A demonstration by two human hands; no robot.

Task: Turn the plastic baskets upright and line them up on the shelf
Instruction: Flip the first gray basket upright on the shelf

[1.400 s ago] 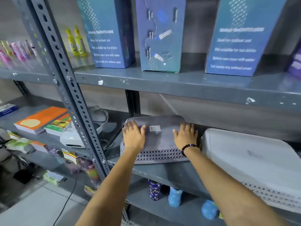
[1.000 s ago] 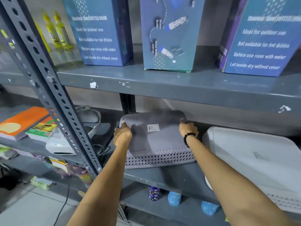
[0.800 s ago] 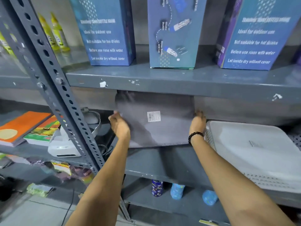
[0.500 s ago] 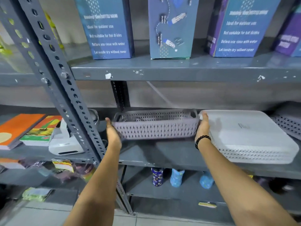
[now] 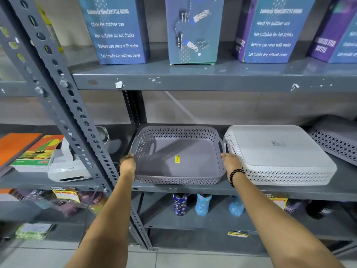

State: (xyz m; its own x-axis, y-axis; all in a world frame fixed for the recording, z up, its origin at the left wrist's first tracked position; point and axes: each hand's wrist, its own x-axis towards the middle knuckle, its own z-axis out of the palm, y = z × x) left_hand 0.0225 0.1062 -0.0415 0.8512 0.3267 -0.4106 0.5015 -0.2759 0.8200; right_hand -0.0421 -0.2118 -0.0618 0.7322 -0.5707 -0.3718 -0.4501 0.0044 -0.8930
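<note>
A grey plastic basket point(image 5: 193, 157) now stands upright on the middle shelf point(image 5: 173, 188), open side up, with a yellow sticker on its floor. My left hand point(image 5: 127, 164) grips its left side and my right hand point(image 5: 230, 163), with a black bead bracelet at the wrist, grips its right side. Just to the right a white basket point(image 5: 278, 153) lies upside down, its flat bottom facing up. Another grey basket point(image 5: 336, 138) lies upside down at the far right, partly cut off by the frame edge.
A perforated grey upright point(image 5: 63, 105) stands left of my left hand. Blue and purple bottle boxes point(image 5: 116, 31) fill the shelf above. Books point(image 5: 32, 151) and a white device point(image 5: 67, 167) lie on the left shelf. Small bottles point(image 5: 202, 205) stand on the shelf below.
The grey basket lay upside down under my palms; I gripped its sides, lifted it, flipped it over, and it now rests upright on the shelf.
</note>
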